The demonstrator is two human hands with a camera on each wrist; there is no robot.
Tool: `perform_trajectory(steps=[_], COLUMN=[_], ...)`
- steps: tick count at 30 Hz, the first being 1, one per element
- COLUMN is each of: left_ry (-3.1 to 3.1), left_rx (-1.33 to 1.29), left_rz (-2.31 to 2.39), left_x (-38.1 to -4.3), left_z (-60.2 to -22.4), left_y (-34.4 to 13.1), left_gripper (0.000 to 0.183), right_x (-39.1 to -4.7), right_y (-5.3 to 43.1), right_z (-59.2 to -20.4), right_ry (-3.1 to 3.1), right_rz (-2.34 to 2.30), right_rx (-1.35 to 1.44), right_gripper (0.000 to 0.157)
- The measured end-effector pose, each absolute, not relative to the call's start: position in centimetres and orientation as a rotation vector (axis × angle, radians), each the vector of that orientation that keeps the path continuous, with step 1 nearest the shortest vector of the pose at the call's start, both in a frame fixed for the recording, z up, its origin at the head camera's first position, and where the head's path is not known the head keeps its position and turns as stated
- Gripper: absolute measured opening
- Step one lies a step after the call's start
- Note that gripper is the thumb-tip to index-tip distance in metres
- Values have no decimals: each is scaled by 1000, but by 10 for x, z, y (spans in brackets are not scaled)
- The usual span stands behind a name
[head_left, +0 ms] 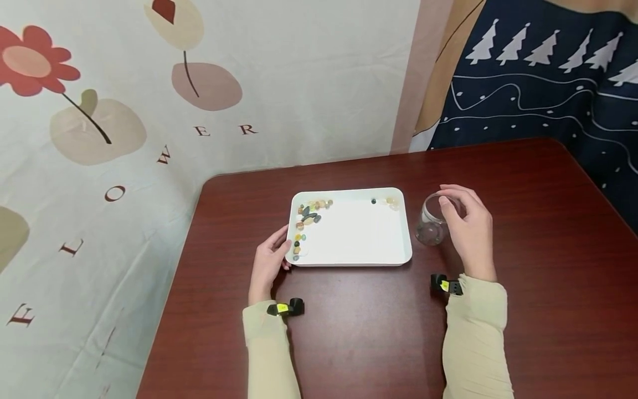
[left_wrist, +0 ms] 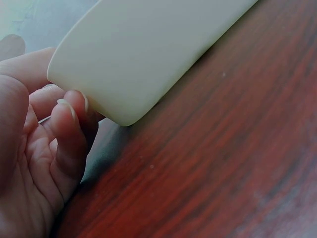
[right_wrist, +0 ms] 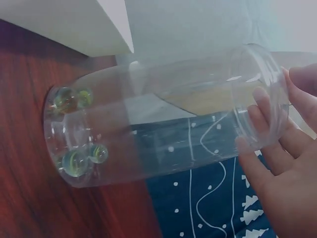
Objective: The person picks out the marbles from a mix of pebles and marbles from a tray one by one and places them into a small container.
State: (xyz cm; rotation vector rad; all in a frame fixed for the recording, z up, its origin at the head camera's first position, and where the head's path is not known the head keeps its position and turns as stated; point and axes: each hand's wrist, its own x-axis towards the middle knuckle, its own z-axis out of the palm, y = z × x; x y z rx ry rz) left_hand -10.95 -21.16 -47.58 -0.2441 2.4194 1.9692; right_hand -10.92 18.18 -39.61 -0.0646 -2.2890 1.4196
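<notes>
A white rectangular tray [head_left: 349, 233] lies on the table. My left hand [head_left: 269, 260] grips its near left corner, thumb at the rim and other fingers curled beside and below the outer wall. Small coloured pebbles and beads [head_left: 308, 213] line the tray's left side and far left corner. One dark bead [head_left: 374, 201] and several pale yellowish ones [head_left: 391, 201] sit at the far right. To the tray's right stands a clear jar [head_left: 430, 227], its mouth held by my right hand [head_left: 468, 227]. Glass marbles [right_wrist: 74, 162] with yellow-green swirls rest at the jar's bottom.
The dark red wooden table [head_left: 359, 321] extends around the tray and jar. A pale curtain with flower prints [head_left: 309, 83] hangs behind and to the left. At the far right hangs a navy cloth [head_left: 528, 94] with white trees.
</notes>
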Motion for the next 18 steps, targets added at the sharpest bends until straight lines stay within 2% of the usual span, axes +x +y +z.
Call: perform_trajectory(steps=[18], left_ry=[2407], left_rx=[-261], left_rz=[1973], left_x=[-109], left_z=[-477], left_y=[-212], left_gripper=[37], right_x=[-104], right_y=[165], right_z=[-377], right_ry=[-2209], right_rz=[1420], right_rx=[61], right_gripper=[17])
